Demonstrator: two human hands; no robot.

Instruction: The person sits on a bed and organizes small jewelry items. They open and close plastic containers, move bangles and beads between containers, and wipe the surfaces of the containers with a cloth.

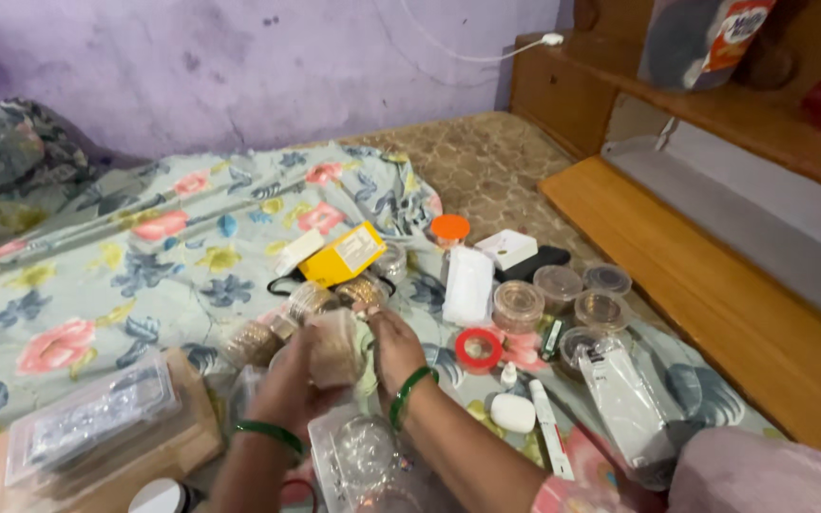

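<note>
Both of your hands meet at the lower centre of the frame, over a bed covered by a floral sheet (144, 266). Your left hand (292, 380) and right hand (396, 347) close around a small pouch of pale, beige stuff (336, 347) — the fingers of each curl against its sides, pinching it between them. A green bangle (270, 434) sits on your left wrist, another on the right. Just above the pouch lies a yellow box (342, 255); right of your hands, a red tape ring (478, 349) and a cluster of round clear jars (518, 306). At lower left a clear plastic case (92, 415) rests on a cardboard box — well apart from your hands.
</note>
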